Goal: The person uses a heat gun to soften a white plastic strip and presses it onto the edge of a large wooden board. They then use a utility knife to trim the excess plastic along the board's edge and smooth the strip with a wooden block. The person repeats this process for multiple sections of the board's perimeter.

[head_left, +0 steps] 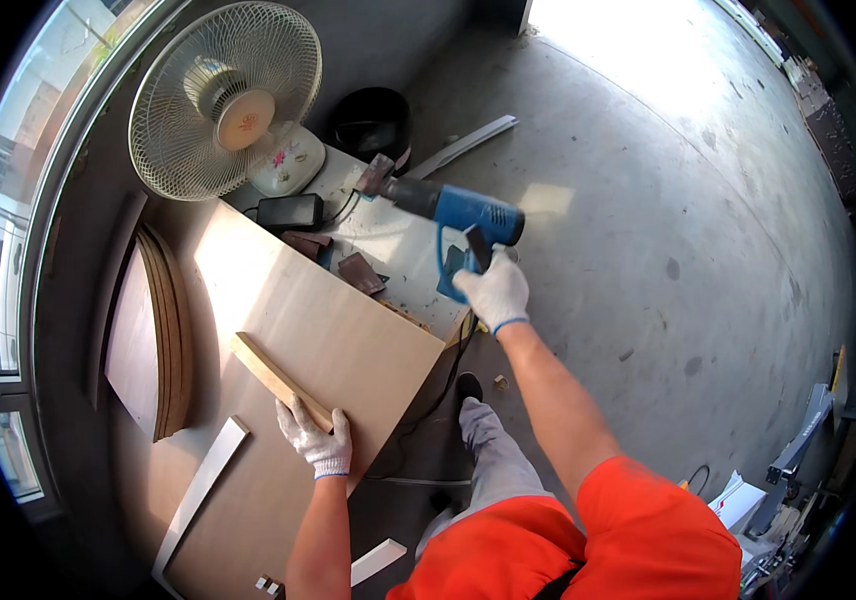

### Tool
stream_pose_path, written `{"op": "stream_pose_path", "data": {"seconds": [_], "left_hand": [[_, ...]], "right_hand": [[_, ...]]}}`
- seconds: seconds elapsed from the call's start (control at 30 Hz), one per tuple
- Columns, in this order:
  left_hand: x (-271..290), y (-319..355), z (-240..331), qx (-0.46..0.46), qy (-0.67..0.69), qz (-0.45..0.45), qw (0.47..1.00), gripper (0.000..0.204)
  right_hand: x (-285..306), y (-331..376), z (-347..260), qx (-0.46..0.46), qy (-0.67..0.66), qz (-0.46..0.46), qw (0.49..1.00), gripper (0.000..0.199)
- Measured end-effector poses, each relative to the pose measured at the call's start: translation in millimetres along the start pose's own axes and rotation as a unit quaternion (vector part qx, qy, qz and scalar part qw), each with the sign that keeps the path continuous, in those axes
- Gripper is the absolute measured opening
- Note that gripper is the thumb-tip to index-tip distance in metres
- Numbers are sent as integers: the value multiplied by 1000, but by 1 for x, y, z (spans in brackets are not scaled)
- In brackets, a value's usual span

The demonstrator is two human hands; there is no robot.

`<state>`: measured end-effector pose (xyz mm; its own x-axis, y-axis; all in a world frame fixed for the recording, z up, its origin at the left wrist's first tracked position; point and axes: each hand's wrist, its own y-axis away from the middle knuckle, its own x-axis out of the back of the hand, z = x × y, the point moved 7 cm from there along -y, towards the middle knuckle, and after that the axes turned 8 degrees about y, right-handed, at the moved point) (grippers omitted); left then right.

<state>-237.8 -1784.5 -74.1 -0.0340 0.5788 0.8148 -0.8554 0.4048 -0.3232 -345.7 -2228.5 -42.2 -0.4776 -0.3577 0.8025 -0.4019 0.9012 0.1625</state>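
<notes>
My left hand, in a white knit glove, is closed round the near end of a narrow wooden strip that lies slantwise over a wide wood-grain board. My right hand, gloved alike, is stretched forward and gripping the handle of a blue heat gun at the bench's right edge. Its dark nozzle points left, towards a brown block. The fingers partly hide the grip.
A fan and black bucket stand at the back. Stacked curved panels stand at the left, near a curved white strip. A black adapter and brown pieces lie on the bench. A cable hangs beside the board.
</notes>
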Motion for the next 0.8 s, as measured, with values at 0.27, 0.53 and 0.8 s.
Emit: {"op": "stream_pose_path", "data": {"seconds": [0.27, 0.53, 0.8], "left_hand": [[-1, 1, -8, 20, -9, -26, 999, 96], [0, 3, -9, 46, -10, -37, 998, 94], [0, 1, -3, 60, -16, -46, 997, 94]], "right_hand": [[-115, -97, 26, -16, 134, -184, 974, 62], [-168, -53, -47, 203, 172, -77, 961, 41], [-279, -23, -75, 320, 370, -224, 843, 20]]}}
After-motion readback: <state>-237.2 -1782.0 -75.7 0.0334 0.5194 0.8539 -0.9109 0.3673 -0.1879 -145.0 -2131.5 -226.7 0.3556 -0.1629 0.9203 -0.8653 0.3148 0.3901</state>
